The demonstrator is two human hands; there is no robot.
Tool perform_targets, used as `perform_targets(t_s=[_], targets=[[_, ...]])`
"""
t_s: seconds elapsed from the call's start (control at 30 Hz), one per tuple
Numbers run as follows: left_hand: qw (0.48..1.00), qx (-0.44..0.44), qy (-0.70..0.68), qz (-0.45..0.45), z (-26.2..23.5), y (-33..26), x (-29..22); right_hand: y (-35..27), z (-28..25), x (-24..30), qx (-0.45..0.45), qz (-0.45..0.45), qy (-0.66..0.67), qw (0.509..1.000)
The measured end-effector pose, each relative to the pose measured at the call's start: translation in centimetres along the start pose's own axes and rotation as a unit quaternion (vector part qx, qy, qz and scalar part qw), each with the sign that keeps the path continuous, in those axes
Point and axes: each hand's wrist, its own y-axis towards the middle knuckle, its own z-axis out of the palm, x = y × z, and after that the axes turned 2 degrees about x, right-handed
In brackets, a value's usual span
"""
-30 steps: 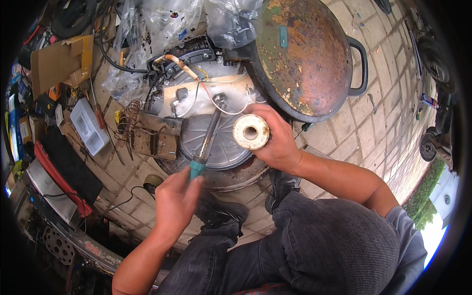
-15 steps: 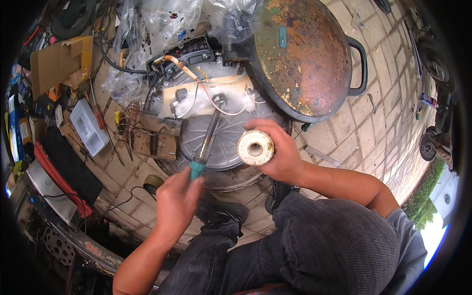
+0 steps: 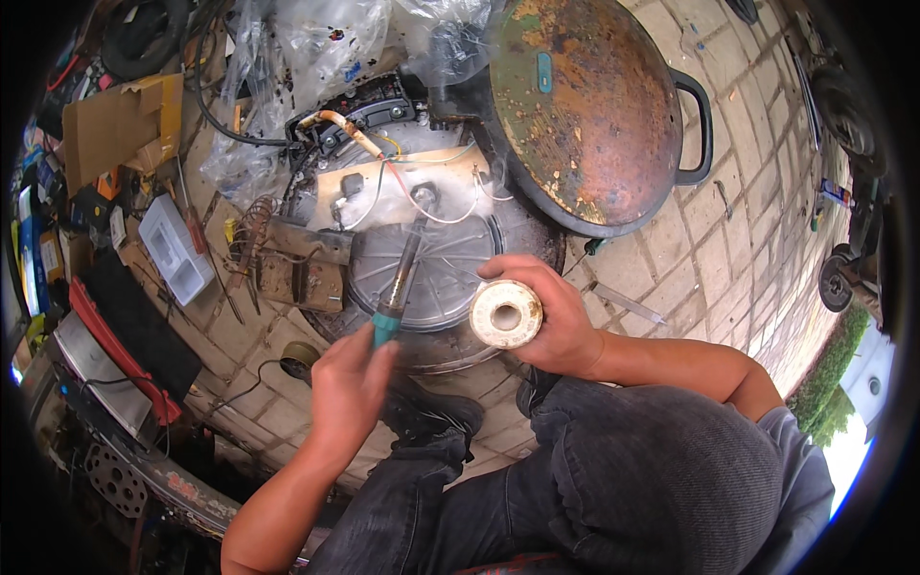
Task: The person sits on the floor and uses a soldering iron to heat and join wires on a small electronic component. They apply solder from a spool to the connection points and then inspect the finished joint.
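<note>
My left hand (image 3: 350,388) grips a soldering iron (image 3: 402,273) by its teal handle, the long metal shaft slanting away from me over a grey ribbed round plate (image 3: 450,273). My right hand (image 3: 554,316) is wrapped round a pale spool (image 3: 491,331), probably of solder wire, its hollow end turned up; the thumb and index finger lie along its far side. Beyond the iron's tip lies a stained tan sheet (image 3: 331,182) with cut-outs. White, red and green wires (image 3: 441,218) cross it, coming out of a scorched tan sleeve (image 3: 335,120).
A rusty, dark-rimmed round pan or lid (image 3: 594,115) with a black handle stands at the far right. Clear plastic bags (image 3: 326,38) lie at the back. To the left are a clear plastic tray (image 3: 175,251), a torn cardboard box (image 3: 120,129) and a rusty metal bracket (image 3: 302,283).
The iron's tip has drawn back toward me, off the sheet's cut-out. My right hand and the spool have shifted slightly nearer and to the right.
</note>
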Motion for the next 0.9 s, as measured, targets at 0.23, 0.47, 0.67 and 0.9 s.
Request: perform_targets(t_s=[0.23, 0.47, 0.67, 0.9], targets=[[1.000, -0.004, 0.005, -0.003, 0.8, -0.1, 1.1, 0.0, -0.1, 0.1, 0.006, -0.014, 0.008, 1.000], [1.000, -0.007, 0.015, 0.009, 1.3, -0.2, 1.6, 0.1, -0.2, 0.3, 0.010, -0.014, 0.010, 1.000], [1.000, -0.004, 0.007, -0.005, 1.4, -0.1, 1.3, 0.1, -0.3, 0.3, 0.015, -0.011, 0.007, 1.000], [1.000, 0.003, 0.014, -0.008, 1.3, 0.2, 0.8, 0.0, -0.3, 0.3, 0.018, -0.006, 0.007, 1.000]])
